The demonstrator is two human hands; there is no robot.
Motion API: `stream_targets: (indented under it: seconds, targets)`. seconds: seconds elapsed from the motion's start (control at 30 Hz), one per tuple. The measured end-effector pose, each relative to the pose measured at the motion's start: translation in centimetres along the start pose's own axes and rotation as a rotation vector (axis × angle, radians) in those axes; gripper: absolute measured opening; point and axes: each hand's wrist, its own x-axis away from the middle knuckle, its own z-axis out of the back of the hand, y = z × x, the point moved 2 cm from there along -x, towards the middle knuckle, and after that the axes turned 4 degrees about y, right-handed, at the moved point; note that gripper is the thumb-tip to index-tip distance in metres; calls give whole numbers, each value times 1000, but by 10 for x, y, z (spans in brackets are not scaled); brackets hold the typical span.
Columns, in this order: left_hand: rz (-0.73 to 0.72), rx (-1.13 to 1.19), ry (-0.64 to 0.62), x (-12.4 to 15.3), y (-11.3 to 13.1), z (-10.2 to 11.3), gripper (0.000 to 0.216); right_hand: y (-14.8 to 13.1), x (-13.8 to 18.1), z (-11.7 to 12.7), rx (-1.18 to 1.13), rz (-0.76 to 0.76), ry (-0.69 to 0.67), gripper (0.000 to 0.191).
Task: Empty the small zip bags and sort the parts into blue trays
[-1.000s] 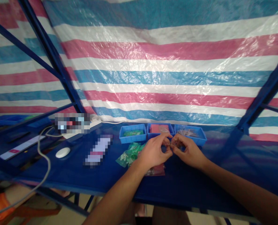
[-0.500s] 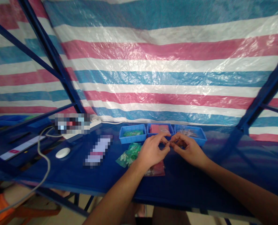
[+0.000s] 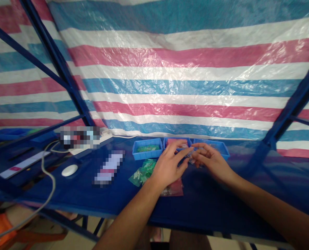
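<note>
A striped sheet [image 3: 170, 83] backs the blue worktop [image 3: 201, 211], where the left hand [image 3: 168, 165] and right hand [image 3: 213, 161] nearly meet before three blue bins [image 3: 147, 155]. Green packets [image 3: 144, 172] lie beside the left hand; between the bent fingers [image 3: 182, 168] is a small clear item [image 3: 191, 159], whether gripped I cannot tell.

No legible text, brands or numbers. Long flat white strip [image 3: 24, 165], far left: pink patch, lettering unreadable. White-and-pink rectangular patch [image 3: 109, 166] on the blue bench [image 3: 81, 194]: pixelated. Multicoloured patch [image 3: 78, 136] further back: pixelated too. Translucent green plastic bags [image 3: 145, 170]: any print too small.
</note>
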Motion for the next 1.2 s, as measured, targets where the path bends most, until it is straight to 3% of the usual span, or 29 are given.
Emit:
stream_targets:
  seconds: [0.07, 0.2, 0.4, 0.6, 0.73, 0.9, 1.2]
  targets:
    - [-36, -6, -4, 0, 1, 0, 40, 0, 0, 0, -63, -31, 14, 49]
    - [-45, 9, -15, 0, -2, -4, 30, 1, 1, -2, -135, -87, 32, 34]
    - [-43, 40, -19, -2, -2, -2, 21, 2, 1, -3, -115, -114, 2, 30]
    - [70, 60, 30, 1, -4, -3, 14, -3, 3, -7, -66, -117, -86, 36]
    - [122, 66, 76, 3, -7, -7, 18, -5, 4, -11, 30, -79, -109, 38]
    - [70, 99, 51, 1, -1, -3, 24, -4, 3, -9, 61, -82, -103, 40]
    - [17, 75, 49, 2, -4, -7, 33, -4, 6, -11, -247, -237, -132, 38]
